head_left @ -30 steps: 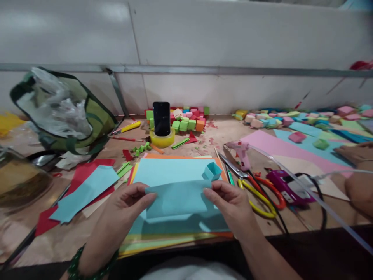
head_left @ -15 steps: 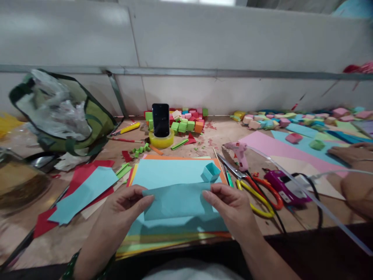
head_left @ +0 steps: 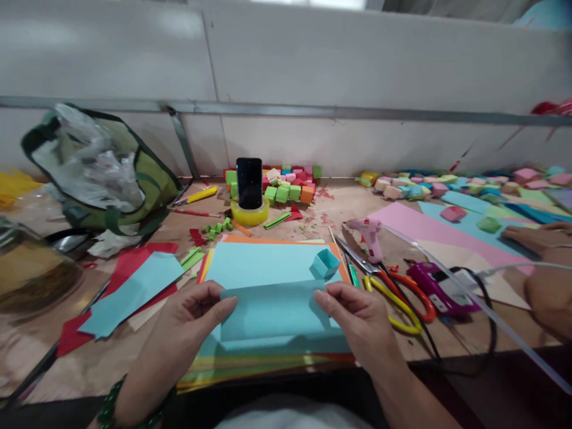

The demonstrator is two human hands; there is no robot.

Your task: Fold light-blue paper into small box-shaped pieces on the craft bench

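A strip of light-blue paper (head_left: pixel 273 313) is stretched level between my two hands, above a stack of coloured paper sheets (head_left: pixel 259 259) whose top sheet is also light blue. My left hand (head_left: pixel 190 319) pinches the strip's upper left corner between thumb and fingers. At the upper right corner, my right hand (head_left: pixel 355 316) pinches it the same way. Just behind the strip, near my right fingers, a small open blue paper box (head_left: pixel 325 264) rests on the stack.
Scissors (head_left: pixel 388 286), a pink glue gun (head_left: pixel 367 238) and a purple power adapter (head_left: pixel 440 289) lie right. A phone (head_left: pixel 249 183) stands in a tape roll (head_left: pixel 250 213) before paper cubes (head_left: pixel 282 193). Paper scraps (head_left: pixel 134 292) and a green bag (head_left: pixel 154 173) are left; another person's hand (head_left: pixel 536 238) is far right.
The view has shifted slightly. Both hands keep their pinch on the blue strip, which now looks a little flatter along its top edge.
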